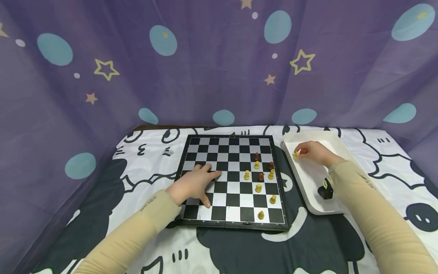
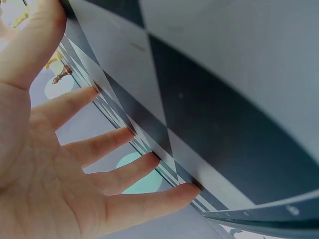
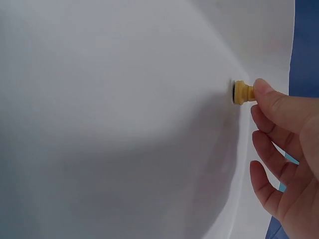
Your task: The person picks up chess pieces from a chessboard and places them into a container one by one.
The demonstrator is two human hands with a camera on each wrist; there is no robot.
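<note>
My left hand (image 1: 195,183) rests on the left part of a black-and-white chessboard (image 1: 234,198). In the left wrist view its fingers (image 2: 75,104) are spread, with their tips on the squares. My right hand (image 1: 316,152) is over the far left part of a white tray (image 1: 309,198). Its thumb and fingers pinch a yellow chess piece (image 3: 241,92) by the upper part, and the dark base faces the tray floor, close to the wall. Several yellow chess pieces (image 1: 258,188) and three dark red ones (image 1: 261,176) stand on the right side of the board.
The tray stands just right of the board on a cloth (image 1: 191,247) with black-and-white cartoon faces. A small black object (image 1: 325,191) shows beside my right sleeve, over the tray. Behind everything hangs a purple curtain (image 1: 212,76) with stars and blue ovals.
</note>
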